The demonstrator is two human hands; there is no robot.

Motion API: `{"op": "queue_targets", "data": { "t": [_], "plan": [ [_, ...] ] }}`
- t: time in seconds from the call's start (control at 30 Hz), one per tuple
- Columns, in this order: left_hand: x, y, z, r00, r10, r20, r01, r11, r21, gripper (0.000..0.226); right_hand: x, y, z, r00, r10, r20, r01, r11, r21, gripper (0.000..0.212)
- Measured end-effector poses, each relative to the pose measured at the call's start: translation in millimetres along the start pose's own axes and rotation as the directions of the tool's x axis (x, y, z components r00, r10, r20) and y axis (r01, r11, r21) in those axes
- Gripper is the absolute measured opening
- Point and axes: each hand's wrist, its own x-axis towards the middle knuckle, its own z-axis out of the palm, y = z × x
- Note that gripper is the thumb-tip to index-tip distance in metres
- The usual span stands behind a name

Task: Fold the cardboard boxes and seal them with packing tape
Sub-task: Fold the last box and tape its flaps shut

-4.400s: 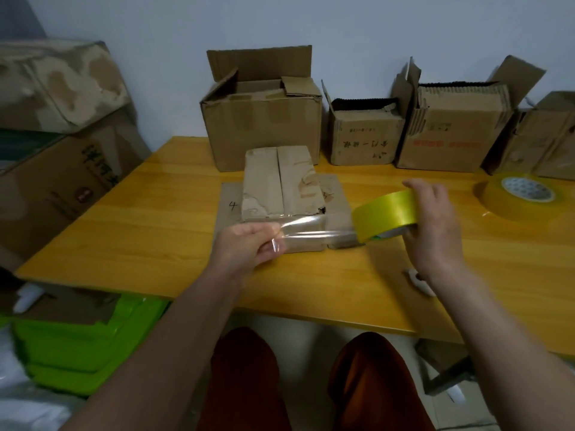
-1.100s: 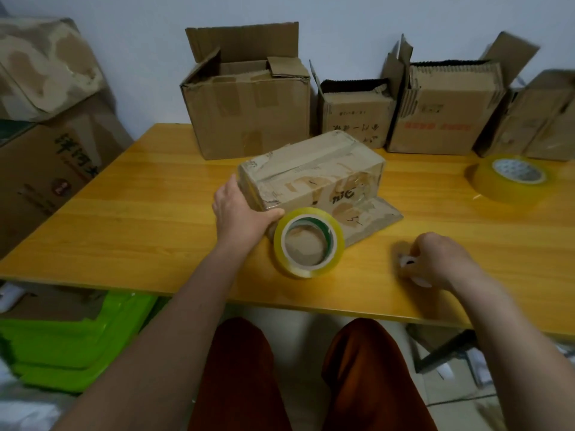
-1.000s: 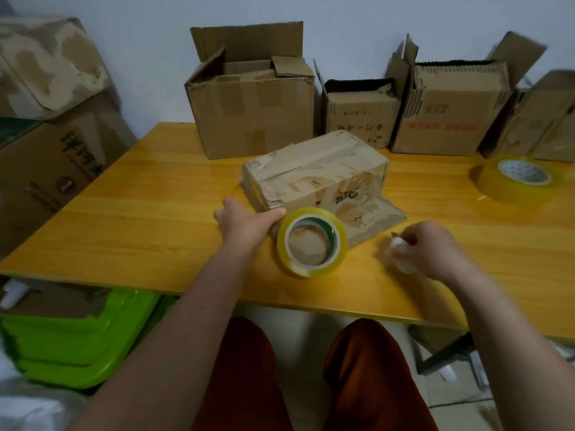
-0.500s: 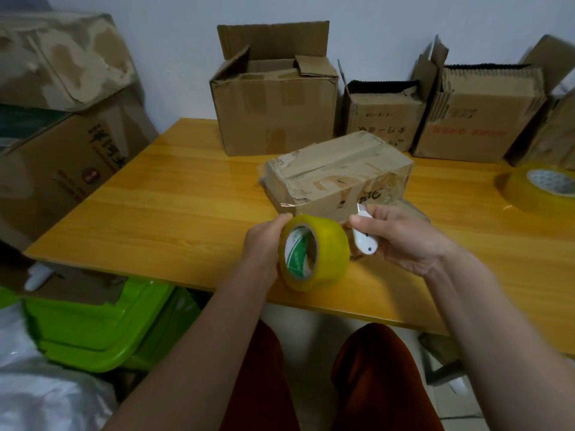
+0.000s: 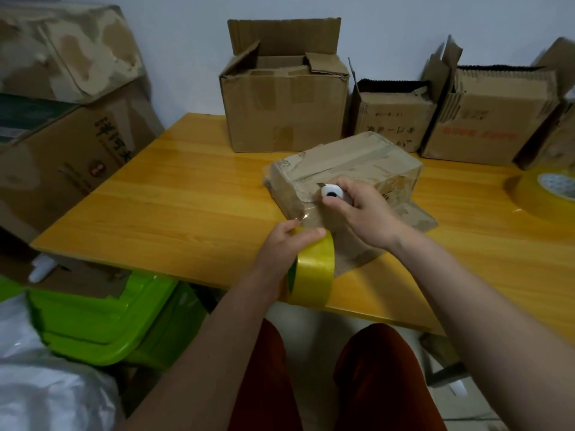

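A closed, worn cardboard box (image 5: pixel 351 164) lies on the yellow wooden table (image 5: pixel 174 209), resting on a flat piece of cardboard (image 5: pixel 417 219). My left hand (image 5: pixel 286 247) grips a yellow tape roll (image 5: pixel 314 269) at the table's front edge, and a strip of clear tape runs from it up to the box's near end. My right hand (image 5: pixel 357 213) holds a small white cutter (image 5: pixel 331 191) with its blade against the box's near top edge, by the tape.
Three open cardboard boxes (image 5: pixel 286 98) stand along the wall at the back. A second, larger tape roll (image 5: pixel 547 194) lies at the right. Big cartons (image 5: pixel 62 126) and a green plastic bin (image 5: pixel 102 318) sit left of the table.
My right hand picked up the white cutter from the table and brought it to the box. My left hand lifted the tape roll and pulled it toward the table's front edge.
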Motion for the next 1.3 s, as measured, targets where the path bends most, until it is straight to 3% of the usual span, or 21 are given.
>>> {"op": "queue_targets", "data": {
  "t": [0.07,0.17,0.27,0.33,0.43,0.5,0.6,0.77,0.97,1.03,1.1,1.2,1.3],
  "plan": [
    [-4,1,0,1.0,-0.007,0.024,0.008,1.0,-0.02,0.097,6,0,4,1.0,0.003,0.024,-0.002,0.999,-0.038,0.015],
    [-5,-4,5,0.997,0.003,0.071,0.014,0.971,-0.239,0.074,13,-3,10,0.999,0.031,0.024,-0.029,0.997,-0.07,0.015],
    [-3,-11,18,0.996,-0.049,-0.068,0.03,0.965,-0.26,0.099,14,-4,10,0.998,0.045,0.035,-0.041,0.994,-0.102,0.012],
    [-2,-13,22,0.987,-0.027,-0.157,-0.005,0.98,-0.198,0.101,13,-3,8,0.998,0.048,0.045,-0.046,0.998,-0.04,0.007],
    [5,-14,20,0.978,-0.05,-0.203,-0.009,0.96,-0.279,0.079,10,-3,1,0.997,0.055,0.046,-0.058,0.995,0.076,0.011],
    [10,-16,17,0.962,-0.104,-0.251,0.002,0.927,-0.375,0.047,8,-4,-2,0.999,0.028,0.042,-0.029,0.999,0.016,0.019],
    [16,-20,17,0.947,-0.107,-0.303,-0.003,0.939,-0.343,0.012,5,-4,-9,0.999,-0.017,0.028,0.02,0.992,-0.122,0.028],
    [20,-16,20,0.93,-0.053,-0.365,-0.038,0.971,-0.238,0.016,0,-11,-15,0.989,-0.101,0.104,0.13,0.934,-0.333,0.016],
    [22,-11,20,0.921,-0.054,-0.387,-0.047,0.968,-0.246,0.031,-3,-11,-24,0.967,-0.197,0.162,0.253,0.827,-0.501,0.018],
    [21,-12,19,0.925,-0.051,-0.377,-0.039,0.973,-0.227,0.027,-6,-1,-35,0.984,-0.151,0.097,0.179,0.847,-0.5,0.018],
    [19,-12,18,0.936,-0.066,-0.346,-0.022,0.969,-0.245,0.026,-15,15,-46,0.997,-0.018,0.069,0.044,0.919,-0.393,0.017],
    [15,-11,14,0.952,-0.077,-0.297,-0.009,0.96,-0.28,0.039,-33,44,-56,0.966,0.214,0.147,-0.187,0.966,-0.177,0.024],
    [14,-9,16,0.958,-0.053,-0.282,-0.024,0.964,-0.265,0.063,-46,71,-57,0.904,0.378,0.201,-0.322,0.91,-0.261,0.021]
  ]
}}
